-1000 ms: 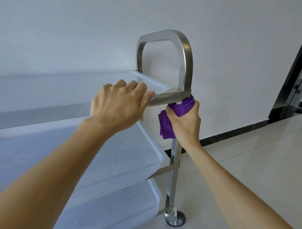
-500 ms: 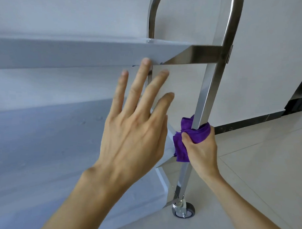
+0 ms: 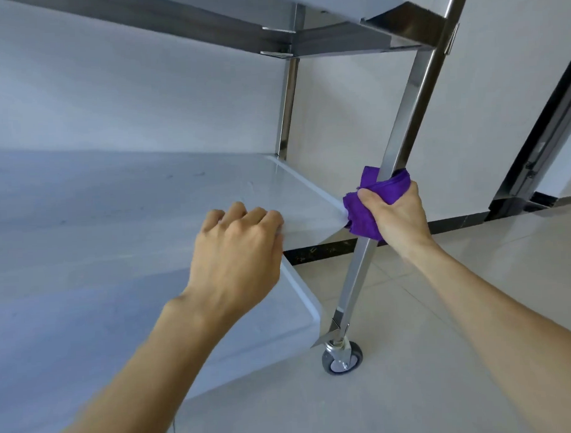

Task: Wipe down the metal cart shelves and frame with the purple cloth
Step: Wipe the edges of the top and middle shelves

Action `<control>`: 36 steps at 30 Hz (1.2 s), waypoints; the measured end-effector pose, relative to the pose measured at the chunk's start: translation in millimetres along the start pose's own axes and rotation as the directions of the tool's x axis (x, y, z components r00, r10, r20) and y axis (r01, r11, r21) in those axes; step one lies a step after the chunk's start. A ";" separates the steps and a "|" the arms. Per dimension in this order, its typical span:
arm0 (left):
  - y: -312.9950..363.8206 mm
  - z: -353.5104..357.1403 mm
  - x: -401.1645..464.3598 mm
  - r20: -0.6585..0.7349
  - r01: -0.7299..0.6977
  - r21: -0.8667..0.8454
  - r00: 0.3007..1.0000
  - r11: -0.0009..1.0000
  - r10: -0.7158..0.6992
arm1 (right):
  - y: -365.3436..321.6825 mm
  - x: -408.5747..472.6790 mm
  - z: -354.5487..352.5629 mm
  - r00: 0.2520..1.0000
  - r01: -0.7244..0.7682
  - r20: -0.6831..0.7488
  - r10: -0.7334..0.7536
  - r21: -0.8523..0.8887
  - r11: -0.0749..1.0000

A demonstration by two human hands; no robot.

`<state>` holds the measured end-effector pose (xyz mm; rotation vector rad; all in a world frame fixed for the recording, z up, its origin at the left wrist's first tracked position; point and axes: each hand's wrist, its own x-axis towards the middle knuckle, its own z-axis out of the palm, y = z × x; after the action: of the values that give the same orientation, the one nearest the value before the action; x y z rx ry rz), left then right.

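The metal cart fills the left and centre, with a middle shelf point(image 3: 147, 201), a bottom shelf point(image 3: 87, 320) and the underside of the top shelf point(image 3: 304, 37) above. My right hand point(image 3: 397, 219) grips the purple cloth point(image 3: 368, 207), wrapped round the near upright leg point(image 3: 406, 105) at the height of the middle shelf's corner. My left hand point(image 3: 237, 250) has its fingers curled over the front edge of the middle shelf, holding it.
A grey caster wheel point(image 3: 342, 360) carries the leg on the beige tiled floor point(image 3: 444, 340). A rear leg point(image 3: 286, 103) stands close to the white wall. A dark door frame point(image 3: 540, 142) rises at the right, with a black skirting strip along the wall.
My right hand slid the cloth down the leg from under the top shelf to the middle shelf corner. My left hand left the top shelf edge, opened, then took the middle shelf's edge. View dropped lower.
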<state>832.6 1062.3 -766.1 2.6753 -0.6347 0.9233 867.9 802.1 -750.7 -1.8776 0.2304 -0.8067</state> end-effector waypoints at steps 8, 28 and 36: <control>-36.2 -36.4 -24.8 0.072 -0.134 -0.021 0.988 0.991 0.135 | -30.4 -44.5 -50.9 0.924 0.363 -0.046 -0.380 -0.211 0.908; -99.9 -64.8 -62.8 0.173 -0.021 0.364 0.984 0.931 -0.046 | -61.8 -126.2 103.2 0.558 0.816 0.603 -0.570 -0.522 0.248; -101.4 -60.0 -58.4 0.103 -0.038 0.322 0.995 0.946 0.005 | -24.8 -70.7 28.5 0.687 0.724 0.589 -0.426 -0.605 0.330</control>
<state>807.9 1191.5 -765.1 3.0282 -0.5770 0.9780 827.4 869.5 -766.1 -3.0720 -0.4456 -0.9135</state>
